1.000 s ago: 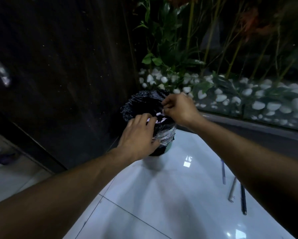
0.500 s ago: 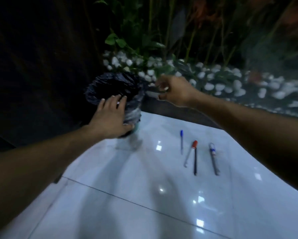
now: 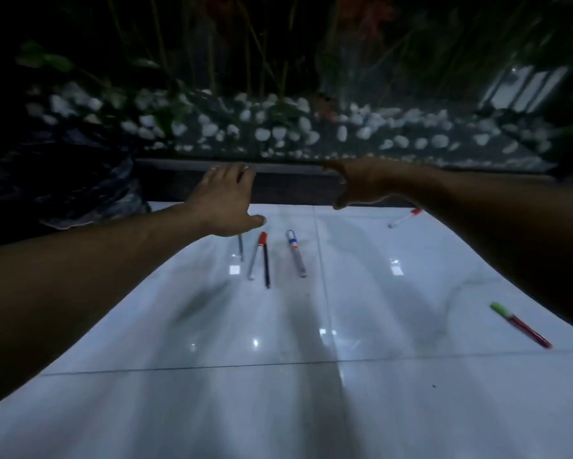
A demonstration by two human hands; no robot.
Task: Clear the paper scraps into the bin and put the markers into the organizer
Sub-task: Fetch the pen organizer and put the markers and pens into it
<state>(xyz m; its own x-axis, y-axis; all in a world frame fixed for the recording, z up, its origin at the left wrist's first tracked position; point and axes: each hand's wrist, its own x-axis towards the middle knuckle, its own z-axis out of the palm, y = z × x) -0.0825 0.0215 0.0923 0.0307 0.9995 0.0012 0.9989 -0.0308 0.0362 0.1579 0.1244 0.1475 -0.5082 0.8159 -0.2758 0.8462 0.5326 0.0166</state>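
Several markers lie on the glossy white floor. A red-capped marker (image 3: 256,255), a thin black pen (image 3: 266,265) and a blue-banded marker (image 3: 296,253) sit side by side, with a thin grey pen (image 3: 240,247) partly under my left hand (image 3: 227,200). That hand hovers open, palm down, just above their far ends. My right hand (image 3: 361,182) is open in the air to the right, holding nothing. A white marker with a red cap (image 3: 404,218) lies far right, a green-capped red marker (image 3: 520,324) nearer right. The black-bagged bin (image 3: 69,190) stands at left. No organizer shows.
A dark low ledge (image 3: 295,187) runs behind the hands. Beyond it is a planter bed of white pebbles (image 3: 278,130) and green stems. Dark wall fills the far left. Tile joints (image 3: 324,276) cross the floor.
The view swung right from the bin. Both hands left the bin's rim; the left now hovers over the markers, the right opened and moved right. No scrap shows in the right fingers now.
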